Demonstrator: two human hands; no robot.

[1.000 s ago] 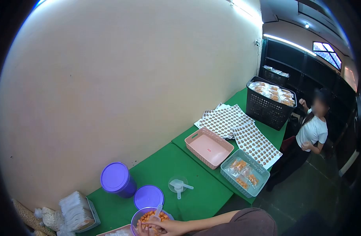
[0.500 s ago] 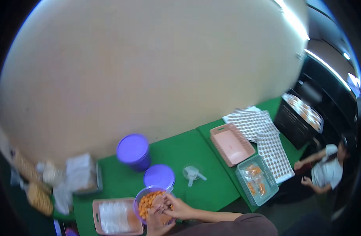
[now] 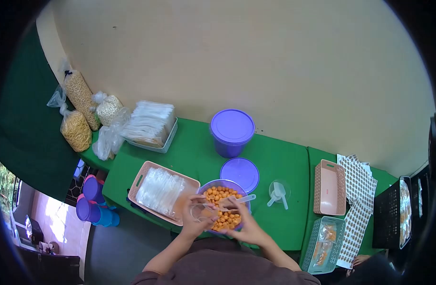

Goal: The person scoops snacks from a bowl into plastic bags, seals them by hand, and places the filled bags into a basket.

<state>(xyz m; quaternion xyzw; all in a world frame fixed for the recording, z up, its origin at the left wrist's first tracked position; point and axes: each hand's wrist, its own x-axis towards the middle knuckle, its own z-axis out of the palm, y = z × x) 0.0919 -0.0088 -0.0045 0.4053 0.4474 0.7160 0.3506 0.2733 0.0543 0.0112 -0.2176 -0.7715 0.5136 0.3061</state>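
Left hand: the left hand grasped a clear cup, with thumb and fingers curved about its side, over the left edge of the purple tub.
Right hand: the right hand was above the right part of this tub, its thumb and fingers bent and spread; they were near the scoop, but the details were small, so I could not tell whether they gripped it.
Scoop handle: it pointed to the right and far, across the tub rim.
Orange balls: they lay inside the tub, below both hands, at the near side of the green table.
Purple lid: it lay flat just beyond the tub.
Pink basket: it stood left of the tub and contained clear bags.
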